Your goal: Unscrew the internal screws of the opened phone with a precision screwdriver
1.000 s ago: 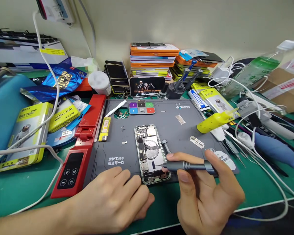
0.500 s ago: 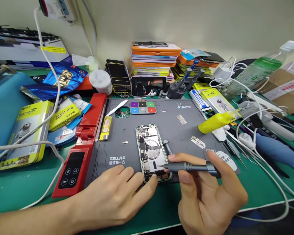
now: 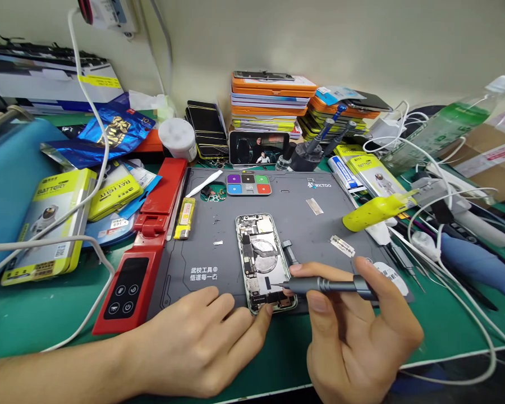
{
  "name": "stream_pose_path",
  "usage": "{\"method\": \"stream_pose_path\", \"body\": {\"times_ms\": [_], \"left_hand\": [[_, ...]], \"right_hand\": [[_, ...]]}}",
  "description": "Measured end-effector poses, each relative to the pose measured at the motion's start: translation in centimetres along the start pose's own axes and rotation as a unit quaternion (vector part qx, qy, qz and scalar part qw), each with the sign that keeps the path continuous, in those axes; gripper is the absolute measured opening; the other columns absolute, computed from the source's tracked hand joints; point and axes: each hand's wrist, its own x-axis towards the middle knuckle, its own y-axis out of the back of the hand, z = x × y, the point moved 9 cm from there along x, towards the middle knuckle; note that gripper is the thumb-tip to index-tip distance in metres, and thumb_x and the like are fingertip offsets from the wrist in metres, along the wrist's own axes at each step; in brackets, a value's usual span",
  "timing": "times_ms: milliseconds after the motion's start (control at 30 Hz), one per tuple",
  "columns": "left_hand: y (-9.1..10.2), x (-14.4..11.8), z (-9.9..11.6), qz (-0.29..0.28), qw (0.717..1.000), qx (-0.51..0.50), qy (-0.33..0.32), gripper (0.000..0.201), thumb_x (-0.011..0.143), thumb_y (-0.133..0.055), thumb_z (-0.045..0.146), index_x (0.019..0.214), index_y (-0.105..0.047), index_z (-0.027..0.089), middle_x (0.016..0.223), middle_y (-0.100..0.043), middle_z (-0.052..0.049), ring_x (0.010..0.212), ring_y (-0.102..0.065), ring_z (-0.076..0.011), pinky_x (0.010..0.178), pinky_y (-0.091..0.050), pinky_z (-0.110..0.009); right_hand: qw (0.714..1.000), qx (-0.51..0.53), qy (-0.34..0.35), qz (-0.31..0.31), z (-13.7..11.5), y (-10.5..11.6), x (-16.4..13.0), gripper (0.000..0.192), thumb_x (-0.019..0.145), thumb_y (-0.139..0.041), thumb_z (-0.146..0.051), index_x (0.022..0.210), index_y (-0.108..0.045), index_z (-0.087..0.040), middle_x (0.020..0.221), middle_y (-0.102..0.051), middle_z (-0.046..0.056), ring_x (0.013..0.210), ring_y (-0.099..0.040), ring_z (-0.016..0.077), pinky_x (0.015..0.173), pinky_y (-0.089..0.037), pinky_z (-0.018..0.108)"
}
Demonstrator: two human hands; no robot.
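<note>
An opened phone [image 3: 258, 261] lies face up on the grey mat, its circuit board and a round coil part exposed. My left hand [image 3: 204, 336] rests at its lower left corner, most fingers curled, the index fingertip on the phone's bottom end; the thumb is hidden. In my right hand [image 3: 353, 336] a dark grey precision screwdriver [image 3: 328, 285] lies nearly level, gripped by thumb and fingers. Its tip points left over the lower part of the phone; contact is unclear. A small grey flat piece [image 3: 289, 251] lies beside the phone's right edge.
On the mat [image 3: 210, 252] are a razor blade [image 3: 342, 246], a yellow packet [image 3: 185, 217] and a coloured tray [image 3: 248, 185]. A red folding device [image 3: 124, 292] stands left. Right are a yellow bottle [image 3: 374, 212], a blue blower [image 3: 475, 261] and loose cables. A propped phone [image 3: 258, 148] shows video.
The whole view has shifted slightly to the right. Both hands and the screwdriver keep nearly the same place over the phone.
</note>
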Motion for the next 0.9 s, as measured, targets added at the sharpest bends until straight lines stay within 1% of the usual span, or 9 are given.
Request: {"method": "stream_pose_path", "body": {"times_ms": [133, 267, 433, 600, 800, 900], "left_hand": [[-0.24, 0.05, -0.16, -0.010, 1.000, 0.002, 0.004, 0.035, 0.113, -0.040, 0.010, 0.132, -0.068, 0.002, 0.076, -0.068, -0.001, 0.054, -0.059, -0.0198, 0.041, -0.041, -0.038], [-0.34, 0.18, -0.33, -0.013, 1.000, -0.001, 0.008, 0.035, 0.113, -0.040, 0.011, 0.131, -0.068, 0.003, 0.076, -0.067, -0.001, 0.054, -0.058, -0.0198, 0.041, -0.040, -0.038], [-0.37, 0.02, -0.20, -0.018, 1.000, 0.005, 0.007, 0.034, 0.113, -0.041, 0.011, 0.132, -0.068, 0.003, 0.077, -0.066, -0.001, 0.055, -0.057, -0.0196, 0.042, -0.038, -0.039], [-0.59, -0.01, -0.43, -0.030, 0.999, 0.011, 0.015, 0.032, 0.114, -0.043, 0.013, 0.133, -0.068, 0.005, 0.077, -0.064, 0.000, 0.056, -0.058, -0.0194, 0.044, -0.038, -0.039], [-0.74, 0.29, -0.36, -0.039, 0.999, 0.022, 0.015, 0.030, 0.113, -0.044, 0.013, 0.134, -0.065, 0.005, 0.078, -0.066, 0.000, 0.057, -0.059, -0.0201, 0.045, -0.043, -0.038], [-0.88, 0.25, -0.54, -0.060, 0.997, 0.007, 0.042, 0.029, 0.113, -0.047, 0.016, 0.136, -0.063, 0.007, 0.079, -0.065, 0.000, 0.059, -0.061, -0.0204, 0.047, -0.046, -0.039]], "right_hand": [[1.000, -0.003, 0.009, -0.002, -0.06, -0.09, -0.02, 0.077, 0.091, -0.063, 0.008, 0.159, -0.047, -0.027, 0.117, -0.076, 0.002, 0.102, -0.078, 0.0141, 0.087, -0.070, 0.031], [1.000, -0.005, -0.001, 0.000, 0.10, -0.06, 0.02, 0.077, 0.092, -0.063, 0.008, 0.159, -0.047, -0.027, 0.117, -0.077, 0.002, 0.101, -0.078, 0.0141, 0.086, -0.070, 0.031], [1.000, -0.004, 0.002, -0.005, 0.10, -0.09, -0.09, 0.080, 0.092, -0.063, 0.009, 0.160, -0.045, -0.029, 0.118, -0.076, 0.002, 0.106, -0.078, 0.0144, 0.085, -0.070, 0.031], [1.000, -0.005, -0.011, 0.000, 0.37, -0.03, 0.00, 0.075, 0.093, -0.063, 0.006, 0.158, -0.048, -0.029, 0.114, -0.078, 0.001, 0.097, -0.078, 0.0126, 0.083, -0.070, 0.029], [1.000, -0.004, -0.020, 0.006, 0.36, -0.02, 0.12, 0.070, 0.094, -0.064, 0.004, 0.155, -0.050, -0.027, 0.111, -0.079, 0.003, 0.099, -0.079, 0.0145, 0.082, -0.070, 0.028], [1.000, -0.005, -0.029, 0.006, 0.57, -0.02, 0.01, 0.068, 0.095, -0.064, 0.003, 0.154, -0.050, -0.027, 0.111, -0.079, 0.003, 0.097, -0.080, 0.0156, 0.079, -0.071, 0.030]]}}
